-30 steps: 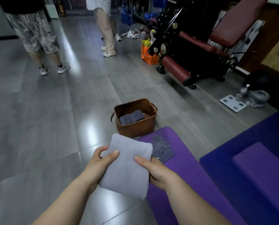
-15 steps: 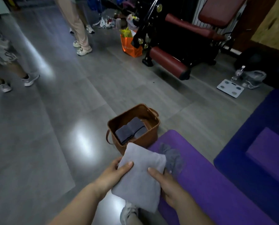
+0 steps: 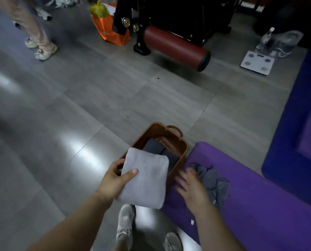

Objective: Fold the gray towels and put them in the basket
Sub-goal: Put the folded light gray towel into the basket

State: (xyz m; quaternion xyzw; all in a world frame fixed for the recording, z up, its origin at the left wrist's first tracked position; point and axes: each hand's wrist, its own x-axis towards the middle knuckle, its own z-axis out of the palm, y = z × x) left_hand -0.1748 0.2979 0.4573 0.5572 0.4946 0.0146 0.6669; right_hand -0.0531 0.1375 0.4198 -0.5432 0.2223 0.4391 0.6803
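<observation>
My left hand (image 3: 117, 180) grips a folded light gray towel (image 3: 147, 178) by its left edge, thumb on top, and holds it over the near end of the brown woven basket (image 3: 182, 151). Dark gray folded towels (image 3: 153, 145) lie inside the basket. My right hand (image 3: 191, 187) hovers with fingers spread, blurred, just right of the towel and apart from it. Right beside that hand a crumpled dark gray towel (image 3: 214, 180) lies on the purple mat (image 3: 259, 205).
My shoes (image 3: 125, 221) stand on the grey tiled floor below the towel. A blue padded block (image 3: 295, 133) sits at right. Gym equipment with a red roller (image 3: 176, 46), an orange bag (image 3: 111, 31), a white scale (image 3: 257, 65) and a person's legs (image 3: 37, 38) are farther back.
My right hand has let go of the folded towel and moved right toward the crumpled towel. My left hand alone has carried the folded towel forward over the basket. The view tilted down.
</observation>
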